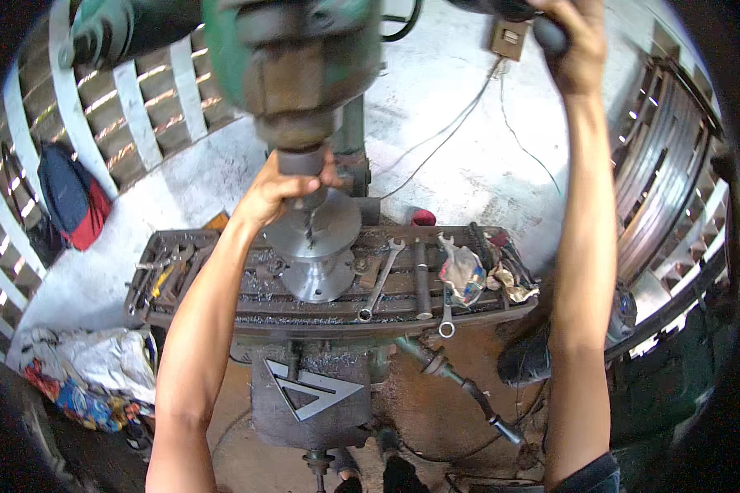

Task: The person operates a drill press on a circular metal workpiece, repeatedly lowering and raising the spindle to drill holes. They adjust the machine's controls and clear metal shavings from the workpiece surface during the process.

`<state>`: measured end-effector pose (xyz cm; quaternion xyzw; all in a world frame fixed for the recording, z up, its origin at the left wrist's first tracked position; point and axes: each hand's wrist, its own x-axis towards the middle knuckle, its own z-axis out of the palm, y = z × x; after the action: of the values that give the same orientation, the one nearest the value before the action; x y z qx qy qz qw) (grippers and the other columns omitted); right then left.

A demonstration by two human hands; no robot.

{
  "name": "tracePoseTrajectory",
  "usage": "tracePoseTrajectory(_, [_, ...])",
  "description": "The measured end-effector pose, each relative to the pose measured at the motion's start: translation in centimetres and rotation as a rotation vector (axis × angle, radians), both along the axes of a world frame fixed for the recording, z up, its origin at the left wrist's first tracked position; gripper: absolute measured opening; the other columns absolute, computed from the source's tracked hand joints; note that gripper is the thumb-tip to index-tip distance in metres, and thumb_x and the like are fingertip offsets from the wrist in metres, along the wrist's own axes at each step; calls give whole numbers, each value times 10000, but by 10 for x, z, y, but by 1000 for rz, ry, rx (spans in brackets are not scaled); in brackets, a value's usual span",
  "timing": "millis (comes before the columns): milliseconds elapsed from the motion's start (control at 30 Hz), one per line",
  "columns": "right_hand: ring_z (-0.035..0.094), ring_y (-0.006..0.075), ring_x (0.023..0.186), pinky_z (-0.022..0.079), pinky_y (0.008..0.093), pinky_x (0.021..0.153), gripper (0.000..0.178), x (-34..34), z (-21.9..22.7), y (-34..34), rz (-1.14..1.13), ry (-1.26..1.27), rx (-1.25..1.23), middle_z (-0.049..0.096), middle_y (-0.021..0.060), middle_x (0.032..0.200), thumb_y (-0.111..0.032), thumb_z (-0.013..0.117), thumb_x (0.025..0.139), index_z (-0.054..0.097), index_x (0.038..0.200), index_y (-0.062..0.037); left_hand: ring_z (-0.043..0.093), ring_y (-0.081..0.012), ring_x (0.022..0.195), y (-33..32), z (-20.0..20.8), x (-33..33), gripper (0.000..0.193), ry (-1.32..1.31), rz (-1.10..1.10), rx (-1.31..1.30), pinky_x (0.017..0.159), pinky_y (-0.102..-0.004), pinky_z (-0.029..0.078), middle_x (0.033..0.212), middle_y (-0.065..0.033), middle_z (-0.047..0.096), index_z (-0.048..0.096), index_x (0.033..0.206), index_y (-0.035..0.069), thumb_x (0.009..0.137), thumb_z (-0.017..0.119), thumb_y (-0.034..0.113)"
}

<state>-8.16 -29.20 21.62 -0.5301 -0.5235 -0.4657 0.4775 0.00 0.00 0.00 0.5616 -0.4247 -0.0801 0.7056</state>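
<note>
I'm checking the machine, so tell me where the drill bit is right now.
In the head view, the drill bit is left of centre, pointing down below the grey chuck that the left hand grasps, over the shiny flanged part.

Green machine head [296, 66] above the left hand [265, 195], silver flanged piece [319, 285] below it.
The collar [301, 162] in that hand is grey; the knob [550, 37] at the right hand [581, 53], black. Right of the left hand, a white rag [460, 271] has blue and red patches; well left, a navy-and-red backpack [74, 199].
</note>
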Motion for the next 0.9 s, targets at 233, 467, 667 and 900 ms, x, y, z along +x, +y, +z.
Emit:
tracePoseTrajectory(233, [536,238,1190,384,481,1061,437,12,-36,-55,277,94,322,555,112,1225,-196,545,931,468,1330,-37,560,-234,955,-4,0,1,598,86,-51,-15,1011,-460,428,931,-59,562,510,1159,44,666,784,242])
tracePoseTrajectory(467, [550,277,1211,451,419,1023,526,212,-197,-81,73,919,232,547,158,1344,-381,479,999,486,1380,-20,579,-304,1139,3,4,-37,647,211,496,228,1059,-412,410,1204,-152,615,552,1285,-17,748,792,251])
tracePoseTrajectory(667, [505,296,1280,414,458,1080,512,322,-225,-50,103,959,-151,475,187,1435,-336,416,1027,420,1431,-21,512,-205,1126,4,-66,-186,581,17,845,-143,981,-368,435,1244,-76,508,489,1325,80,784,694,132])
tracePoseTrajectory(900, [511,292,1259,424,465,1058,497,144,-234,179,320,1045,-483,484,172,1420,-354,430,1021,446,1411,-45,584,-129,934,42,-248,-514,434,639,1302,-66,774,-292,501,1122,-46,610,555,1279,31,863,633,129])
